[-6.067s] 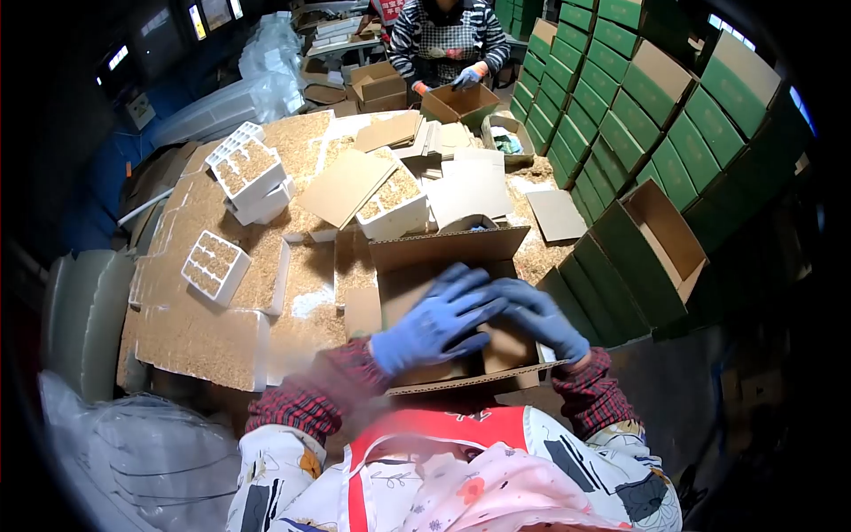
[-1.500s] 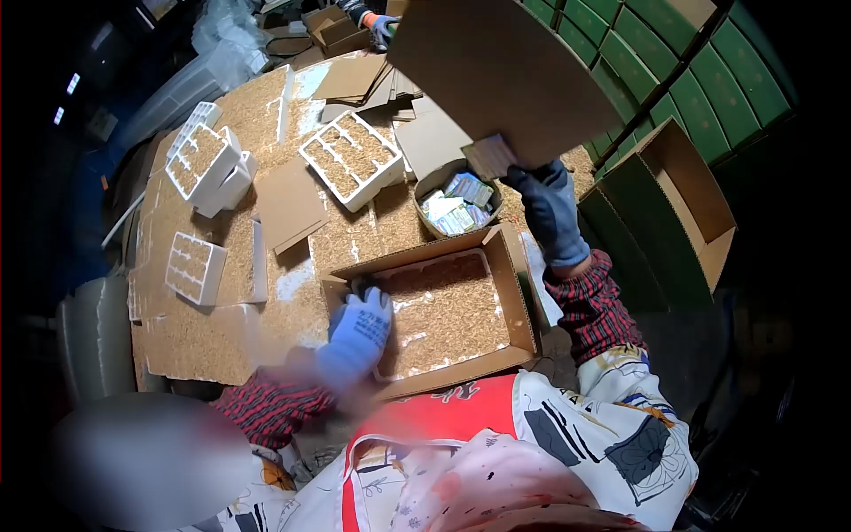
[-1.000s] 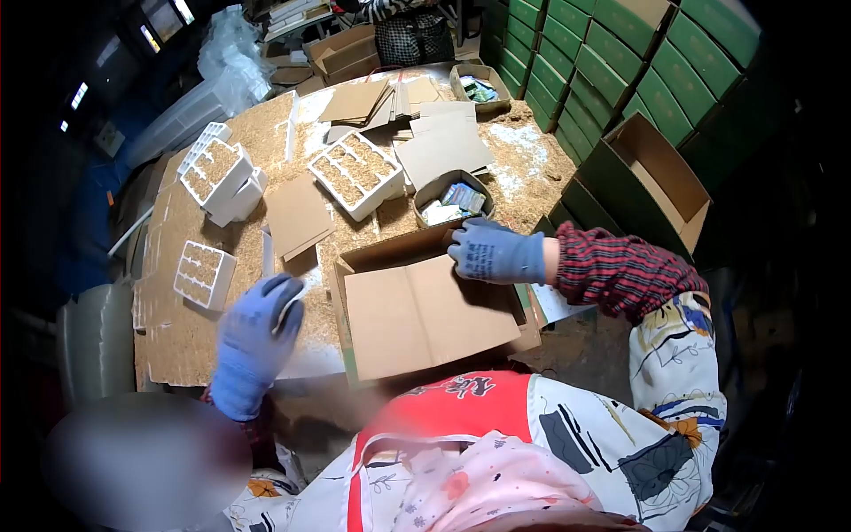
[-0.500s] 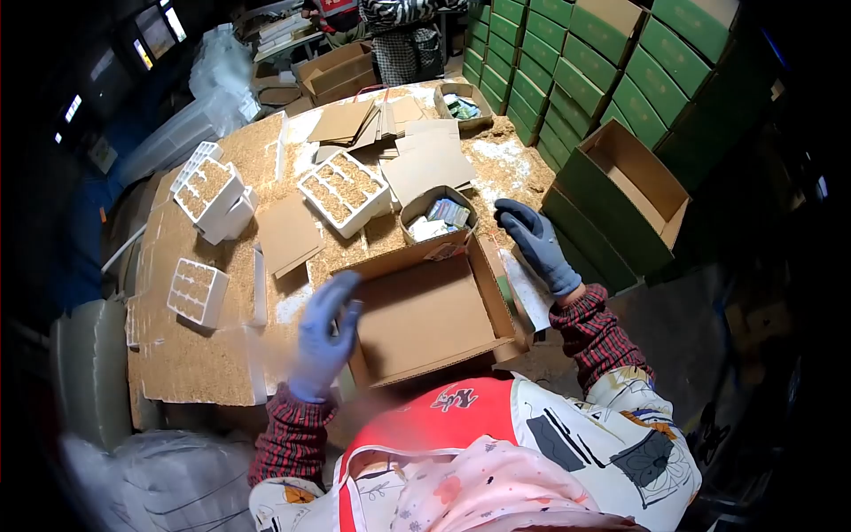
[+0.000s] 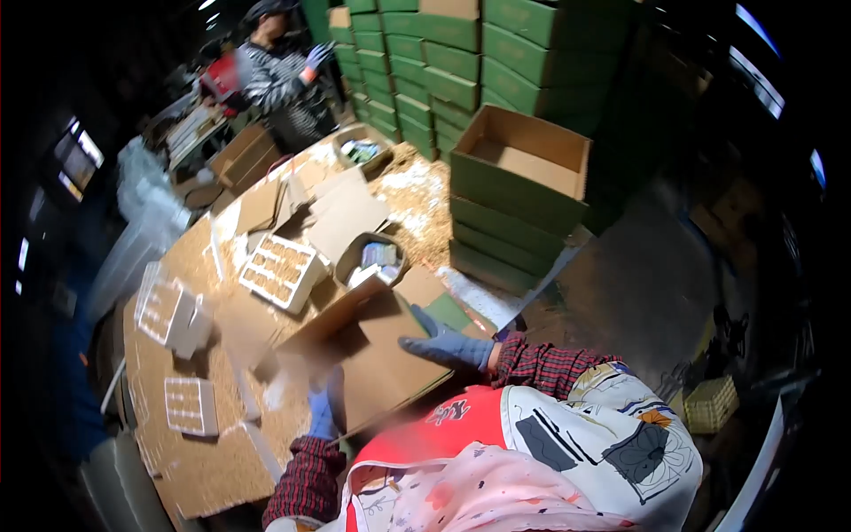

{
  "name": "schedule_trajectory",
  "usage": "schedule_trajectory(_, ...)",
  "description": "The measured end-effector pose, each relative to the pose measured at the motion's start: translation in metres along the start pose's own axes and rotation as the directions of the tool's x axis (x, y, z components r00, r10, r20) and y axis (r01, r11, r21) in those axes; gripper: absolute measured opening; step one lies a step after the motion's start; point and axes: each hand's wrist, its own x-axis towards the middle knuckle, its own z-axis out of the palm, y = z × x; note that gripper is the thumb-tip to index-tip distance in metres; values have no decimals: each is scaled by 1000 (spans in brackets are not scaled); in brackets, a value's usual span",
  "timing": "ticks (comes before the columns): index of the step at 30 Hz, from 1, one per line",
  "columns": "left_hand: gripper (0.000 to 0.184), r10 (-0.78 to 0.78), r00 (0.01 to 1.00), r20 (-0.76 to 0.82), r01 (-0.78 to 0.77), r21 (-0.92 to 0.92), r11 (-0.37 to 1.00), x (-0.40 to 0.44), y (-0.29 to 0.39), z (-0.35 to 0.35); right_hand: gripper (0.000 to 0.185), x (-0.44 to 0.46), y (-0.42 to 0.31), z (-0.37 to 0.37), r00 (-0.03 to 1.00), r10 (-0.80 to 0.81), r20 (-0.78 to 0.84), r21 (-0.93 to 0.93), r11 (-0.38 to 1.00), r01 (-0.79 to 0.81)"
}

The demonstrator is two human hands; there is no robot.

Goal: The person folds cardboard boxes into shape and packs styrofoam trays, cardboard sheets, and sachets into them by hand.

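An open cardboard box [image 5: 394,355], brown inside and tilted, is between my two gloved hands in front of my red apron. My right hand [image 5: 454,346] grips its right side, with the thumb spread from the fingers. At the near left side, my left hand [image 5: 326,406] holds the box; its fingers are partly hidden and blurred. Just beyond the box sits a round container [image 5: 372,257] of small coloured packets. A white compartment tray [image 5: 282,272] filled with sawdust-like material lies to the left of that container.
Open-topped green boxes [image 5: 516,197] are stacked at the right, before a tall wall of green boxes [image 5: 412,71]. Flat cardboard sheets [image 5: 346,213] and more white trays [image 5: 191,406] lie on the sawdust-covered table [image 5: 222,479]. A co-worker [image 5: 279,84] stands at the back.
Both hands were apart from the box and now hold it. The box has tilted up from the table. My view has swung right, bringing more of the co-worker into sight.
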Motion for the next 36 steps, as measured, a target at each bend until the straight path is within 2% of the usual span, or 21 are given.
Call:
schedule_trajectory(2, 73, 176, 982, 74, -185, 142, 972, 32, -19, -7, 97, 3, 27, -7, 989, -139, -58, 368, 917, 151)
schedule_trajectory(5, 55, 415, 864, 284, -444, 41, 895, 44, 40, 30, 86, -35, -32, -79, 919, -224, -325, 537, 756, 374)
schedule_trajectory(6, 45, 542, 771, 334, -578, 11, 816, 47, 62, 46, 88, -39, -35, -108, 784, -295, -547, 132, 894, 429)
schedule_trajectory(7, 53, 511, 758, 405, -349, -410, 843, 40, 92, 70, 82, -57, -51, -139, 696, -376, -611, -87, 906, 413)
schedule_trajectory(8, 62, 504, 718, 481, -9, -717, 697, 37, 122, 97, 77, -77, -78, -158, 606, -368, -705, -16, 862, 506)
schedule_trajectory(9, 62, 622, 623, 474, -225, -653, 723, 52, 143, 117, 72, -94, -97, -174, 510, -340, -790, 41, 801, 597)
schedule_trajectory(11, 63, 720, 453, 525, -555, -466, 689, 99, 169, 163, 56, -119, -84, -221, 498, -271, -824, 67, 825, 561)
schedule_trajectory(12, 65, 692, 471, 547, -564, -416, 713, 112, 180, 187, 56, -126, -73, -240, 490, -276, -827, 56, 827, 560)
schedule_trajectory(14, 72, 599, 567, 566, -467, -378, 800, 123, 200, 232, 47, -131, -50, -269, 184, -413, -892, -213, 743, 634)
schedule_trajectory(20, 89, 491, 447, 747, -646, -110, 755, 178, 162, 297, 64, -101, -38, -287, 501, -255, -827, 104, 806, 582)
schedule_trajectory(22, 89, 546, 390, 741, -578, -264, 772, 165, 160, 289, 64, -67, -4, -294, 604, -78, -793, 323, 786, 526)
schedule_trajectory(23, 86, 693, 392, 605, -777, -185, 601, 170, 144, 290, 59, -48, 28, -315, 694, -97, -714, 115, 961, 252)
schedule_trajectory(24, 84, 815, 353, 458, -912, -24, 409, 175, 123, 290, 56, -37, 44, -325, 748, -147, -647, 22, 977, 211)
schedule_trajectory(25, 85, 766, 460, 449, -841, -57, 538, 158, 109, 282, 53, -28, 60, -334, 795, -195, -575, -77, 980, 185)
schedule_trajectory(26, 86, 706, 567, 423, -749, -91, 656, 137, 97, 269, 52, -29, 53, -324, 781, -214, -587, 74, 946, 315)
schedule_trajectory(28, 83, 702, 565, 433, -799, 74, 597, 98, 67, 221, 50, -47, 34, -296, 747, -143, -650, 391, 780, 489)
schedule_trajectory(29, 81, 678, 604, 419, -785, 170, 595, 83, 47, 191, 50, -51, 58, -295, 727, -44, -685, 576, 578, 578)
schedule_trajectory(30, 79, 649, 638, 415, -766, 256, 590, 73, 29, 160, 50, -59, 41, -260, 618, 3, -786, 499, 594, 631)
schedule_trajectory(32, 77, 669, 697, 259, -674, 556, 487, 59, -18, 82, 41, -73, 169, -233, 517, 172, -838, 515, 562, 648)
schedule_trajectory(33, 80, 631, 763, 144, -531, 695, 484, 57, -40, 41, 34, -75, 186, -193, 513, 239, -825, 525, 662, 535)
schedule_trajectory(36, 95, 605, 784, -141, -140, 908, 394, 43, -110, -67, 35, -74, 187, -81, 770, 330, -546, 440, 895, -71)
